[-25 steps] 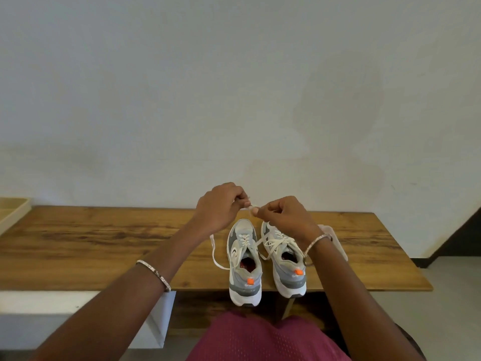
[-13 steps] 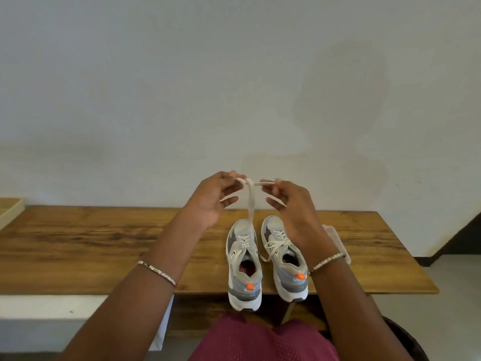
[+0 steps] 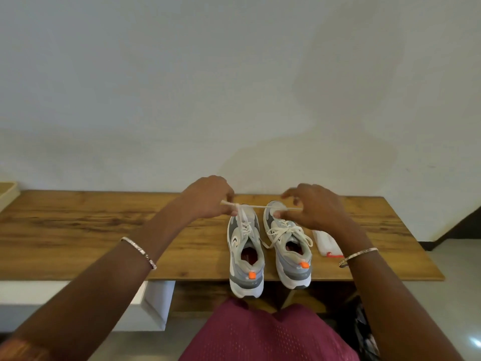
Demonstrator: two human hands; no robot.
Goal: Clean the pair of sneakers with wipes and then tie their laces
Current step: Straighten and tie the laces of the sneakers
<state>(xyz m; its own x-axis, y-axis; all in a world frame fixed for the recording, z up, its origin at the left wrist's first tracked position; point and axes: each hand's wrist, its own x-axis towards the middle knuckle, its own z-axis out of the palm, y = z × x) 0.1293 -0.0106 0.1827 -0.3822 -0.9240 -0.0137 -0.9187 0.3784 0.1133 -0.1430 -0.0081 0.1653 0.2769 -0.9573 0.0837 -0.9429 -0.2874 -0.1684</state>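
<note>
pinching lace [image 3: 263, 206] taut between left hand [image 3: 208, 198], right hand [image 3: 309, 208].

A plain room, probably in a home, is indicated. A wood-grain table [image 3: 78, 230] is set against a bare white wall [image 3: 234, 74], with a white cabinet [image 3: 156, 298] beneath it. A pale glossy floor [image 3: 458, 280] and dark skirting [image 3: 453, 233] are seen at right. Sneakers [image 3: 246, 256] are stood on the table.

soft even daylight; edges bowed, hands perhaps blurred.
</note>
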